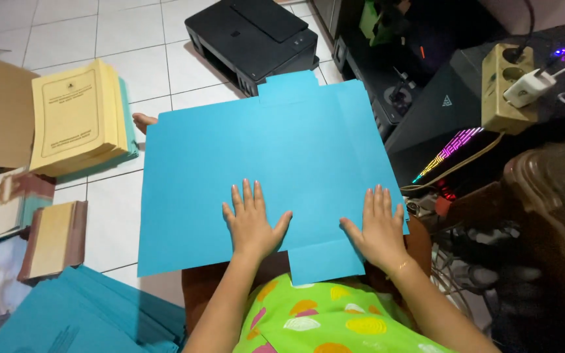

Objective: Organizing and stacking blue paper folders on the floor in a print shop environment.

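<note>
A: Entry, the person: what is worn?

B: One garment (325, 323), bright lime green, printed with rounded patches in orange, yellow, pink and white, some ringed with fine lines.

A: Sleeves?

B: Both forearms bare.

A: Jewellery?

B: A thin, gold-coloured bracelet (401, 267) at the right wrist. Left hand (251, 222) and right hand (380, 225) ungloved, no rings seen.

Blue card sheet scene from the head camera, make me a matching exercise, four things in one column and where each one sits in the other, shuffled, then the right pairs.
Things:
1. blue card sheet
2. black printer
3. yellow booklets
4. power strip

Places:
A. on the floor tiles, far side of the sheet
B. under the left hand and right hand
C. on the dark case at the right
D. stacked on the floor at the left

Pairs: 1-B, 2-A, 3-D, 4-C
</note>
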